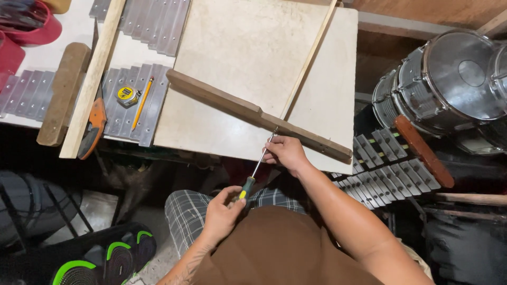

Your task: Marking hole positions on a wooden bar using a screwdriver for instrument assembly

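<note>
The left hand [221, 211] is closed around the green-and-yellow handle of a screwdriver [257, 168], whose thin metal shaft runs up and to the right toward the near edge of a dark wooden bar [253, 113]. The right hand [285, 151] is closed in a pinch on the upper end of that shaft, right at the bar's edge, so the tip itself is hidden behind the fingers. The bar lies diagonally across a pale square board [248, 53] set on the bench [79, 31], its right end reaching the board's near right corner. A slim light wooden strip [311, 53] crosses the board from the top edge down to the bar. Left of the board, flat grey metal bars [119, 100] lie side by side, carrying a yellow tape measure [127, 95] and a pencil [143, 102] (an orange-handled tool [93, 129] lies just beside them). To the right stand shiny chrome drums [449, 79], with another set of metal bars [391, 163] below.
</note>
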